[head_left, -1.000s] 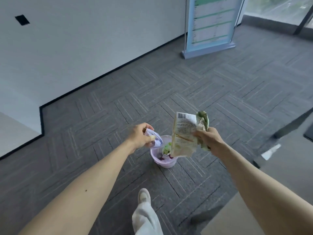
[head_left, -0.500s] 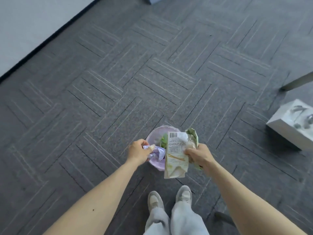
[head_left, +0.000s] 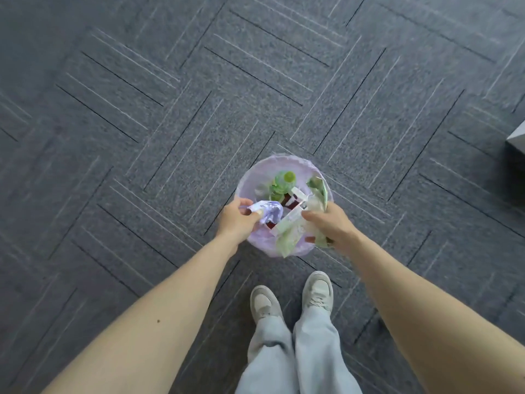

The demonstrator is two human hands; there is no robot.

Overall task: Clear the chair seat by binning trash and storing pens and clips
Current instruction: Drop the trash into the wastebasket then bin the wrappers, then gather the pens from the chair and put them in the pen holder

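Note:
A small round bin with a lilac liner (head_left: 257, 172) stands on the carpet right below me. Inside it lie a green bottle (head_left: 283, 181) and other scraps. My left hand (head_left: 236, 218) pinches a crumpled purple-and-white wrapper (head_left: 268, 211) over the bin's left rim. My right hand (head_left: 331, 224) grips a pale green and white snack wrapper (head_left: 289, 233) that hangs over the near edge of the bin, with another green wrapper (head_left: 318, 187) sticking up behind the fingers.
Grey patterned carpet (head_left: 170, 109) covers the floor all around. My two shoes (head_left: 292, 301) stand just behind the bin. A corner of a white box (head_left: 516, 140) shows at the right edge.
My view has tilted down onto the bin. Both hands have lowered with their wrappers to the bin's rim, and the long wrapper now hangs across the opening.

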